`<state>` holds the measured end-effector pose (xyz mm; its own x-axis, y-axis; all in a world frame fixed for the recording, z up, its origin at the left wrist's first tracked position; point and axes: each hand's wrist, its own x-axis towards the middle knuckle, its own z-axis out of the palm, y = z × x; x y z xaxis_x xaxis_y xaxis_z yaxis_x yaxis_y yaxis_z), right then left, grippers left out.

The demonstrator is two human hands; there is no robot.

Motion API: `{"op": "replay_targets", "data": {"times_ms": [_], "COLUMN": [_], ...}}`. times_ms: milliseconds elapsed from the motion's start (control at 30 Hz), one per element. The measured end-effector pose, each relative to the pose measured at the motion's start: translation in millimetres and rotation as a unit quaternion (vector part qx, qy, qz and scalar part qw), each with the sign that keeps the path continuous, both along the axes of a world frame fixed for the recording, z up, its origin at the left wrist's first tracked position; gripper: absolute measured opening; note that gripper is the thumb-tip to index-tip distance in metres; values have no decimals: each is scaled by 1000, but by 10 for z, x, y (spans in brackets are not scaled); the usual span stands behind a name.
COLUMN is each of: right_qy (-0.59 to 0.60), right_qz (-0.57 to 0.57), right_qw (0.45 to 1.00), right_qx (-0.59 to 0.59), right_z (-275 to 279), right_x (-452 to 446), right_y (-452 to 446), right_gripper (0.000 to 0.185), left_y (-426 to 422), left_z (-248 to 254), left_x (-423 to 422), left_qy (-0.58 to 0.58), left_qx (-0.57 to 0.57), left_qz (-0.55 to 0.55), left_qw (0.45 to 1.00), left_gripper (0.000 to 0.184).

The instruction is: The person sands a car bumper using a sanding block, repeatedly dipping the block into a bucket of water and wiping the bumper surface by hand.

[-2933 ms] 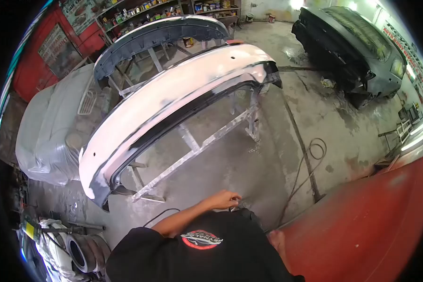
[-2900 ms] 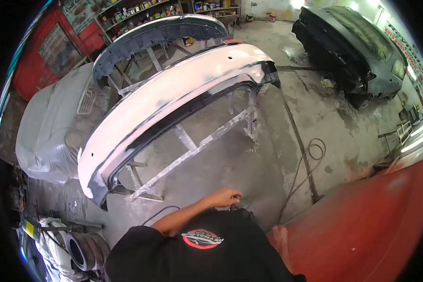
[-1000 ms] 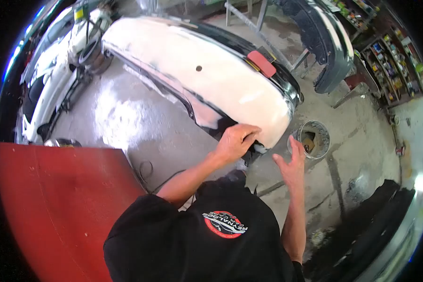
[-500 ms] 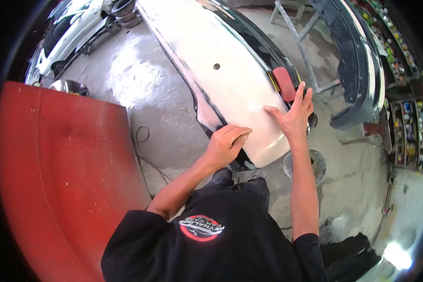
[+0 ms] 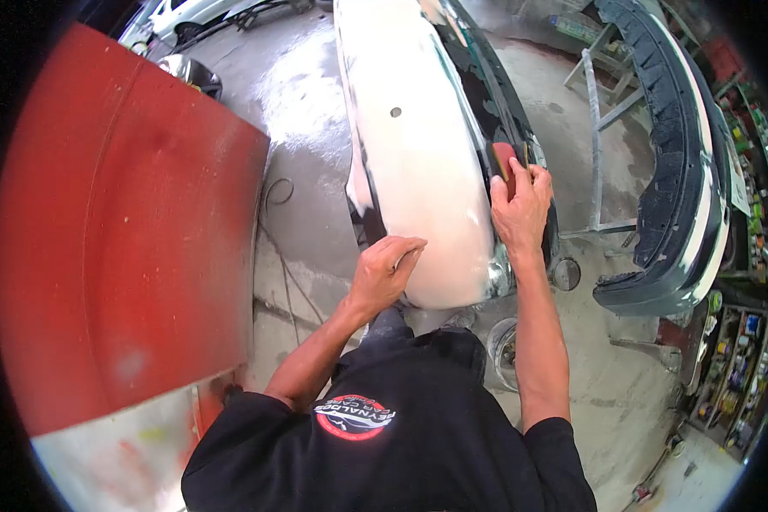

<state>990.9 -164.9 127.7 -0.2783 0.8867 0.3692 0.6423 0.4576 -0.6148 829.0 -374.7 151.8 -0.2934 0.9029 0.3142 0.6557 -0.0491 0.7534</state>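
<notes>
A long bumper (image 5: 435, 205) with a pale, primer-like surface and dark patches lies in front of me, a small round hole in its upper part. Over its near left edge is my left hand (image 5: 386, 266), fingers pressed together; whatever they may hold is hidden. On the bumper's dark right side sits a red sanding block (image 5: 504, 156) with a yellowish edge. My right hand (image 5: 523, 209) has its thumb and fingers closed around the block's near end.
A big red panel (image 5: 162, 230) stands to the left, with a cable (image 5: 283, 256) on the floor beside it. At right, a second bumper (image 5: 670, 213) is near a metal stand (image 5: 596, 136). Shelves of cans (image 5: 738, 367) are beyond. A bucket (image 5: 502, 354) is by my legs.
My right hand has gone from spread fingers beside the sanding block to closing on it. My left hand keeps its fingers together. The view has shifted, with the red panel now higher.
</notes>
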Motion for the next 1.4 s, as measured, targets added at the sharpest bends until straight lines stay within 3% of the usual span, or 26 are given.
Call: {"op": "replay_targets", "data": {"times_ms": [100,233,300,367,400,467,533,633,700,800,933,967,1000,1100,1133,1200,1300,1333,1400], "right_qy": [82,178,275,378,395,429,375,272,349,338,279,257,240,295,293,289,291,298,302], "right_qz": [57,52,40,54,53,48,46,114,79,68,44,49,53,-18,-24,-40,-43,-42,-41], "right_qw": [995,982,957,891,873,829,854,917,857,861,893,903,924,878,879,879,876,874,866], "right_qx": [-17,-16,-85,-245,-283,-354,-358,-268,-371,-374,-350,-341,-292,-378,-376,-378,-382,-381,-397], "right_z": [41,108,89,2,-26,-49,-50,-253,-172,-190,-65,-2,-39,-146,-192,-262,-237,-244,-260], "right_x": [61,381,651,1039,1209,1524,1665,1728,1598,1437,1320,1322,1353,1515,1569,1672,1803,1861,2015], "right_y": [60,-52,-216,-420,-580,-937,-1337,-1778,-2015,-2137,-2175,-2154,-2180,-2393,-2463,-2594,-2702,-2712,-2693], "right_gripper": [45,42,41,44,46,51,56,57,55,51,48,47,45,45,44,44,42,42,42], "left_y": [14,37,56,75,61,19,6,-93,-143,-183,-50,146,409,1486,1808,2315,2354,2316,1992], "left_z": [57,172,189,183,111,-47,-204,-285,-285,-267,-280,-169,-55,22,140,125,-51,-120,-151], "left_x": [311,658,797,926,960,1118,1250,1363,1297,1162,756,517,268,-466,-652,-919,-847,-700,-337], "left_qy": [-1,-64,-116,-175,-233,-355,-433,-426,-409,-399,-347,-159,34,282,347,386,432,464,441], "left_qx": [5,-35,-77,-123,-166,-194,-205,-148,-175,-212,-221,-154,-82,34,-18,-126,-95,-132,-140], "left_qz": [11,-14,-40,-68,-104,-128,-162,-186,-184,-171,-257,-246,-217,-69,-47,-12,-16,-36,-65], "left_qw": [1000,997,989,974,953,905,863,873,876,875,875,944,972,956,937,914,897,875,884], "left_gripper": [15,17,20,25,41,51,69,68,64,57,51,52,55,62,67,77,81,83,86]}}
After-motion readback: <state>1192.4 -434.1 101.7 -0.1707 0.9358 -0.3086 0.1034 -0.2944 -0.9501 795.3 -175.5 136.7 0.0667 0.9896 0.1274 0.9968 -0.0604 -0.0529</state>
